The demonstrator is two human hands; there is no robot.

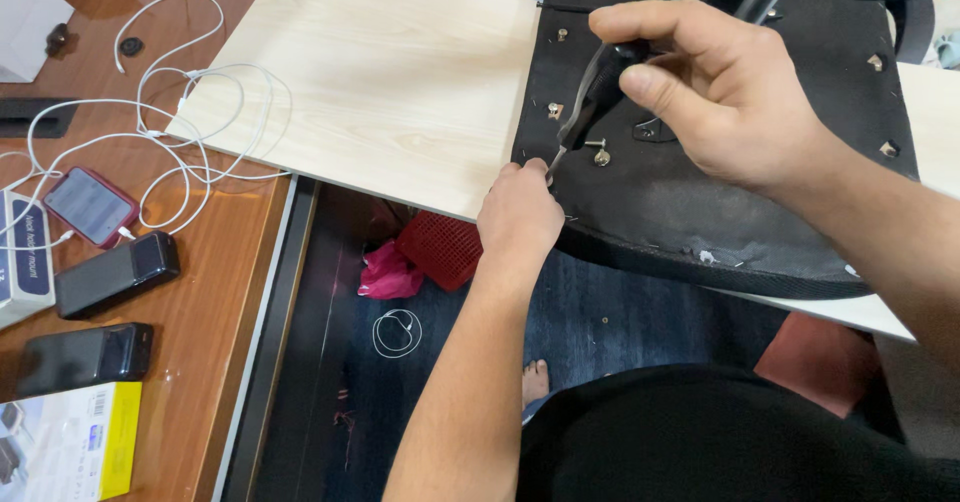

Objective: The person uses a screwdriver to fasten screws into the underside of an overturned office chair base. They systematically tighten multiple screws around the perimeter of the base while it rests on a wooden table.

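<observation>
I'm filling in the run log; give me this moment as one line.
right hand: grips black-handled pliers, tip at seat edge | left hand: pinches black seat pad edge | support: pale wooden board

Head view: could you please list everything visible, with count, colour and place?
Board: one, pale wood, across the desk edge.
Seat base: one, black, upside down on board.
Bolts: several, silver, in seat base.
Screwdriver: one, black handle, tip at seat base.
Phones: three, one red-cased, two black, on desk left.
Cables: white, tangled on desk.
Boxes: two, left edge.
Basket: one, red, floor.
Left hand: at seat edge.
Right hand: grips screwdriver.
</observation>
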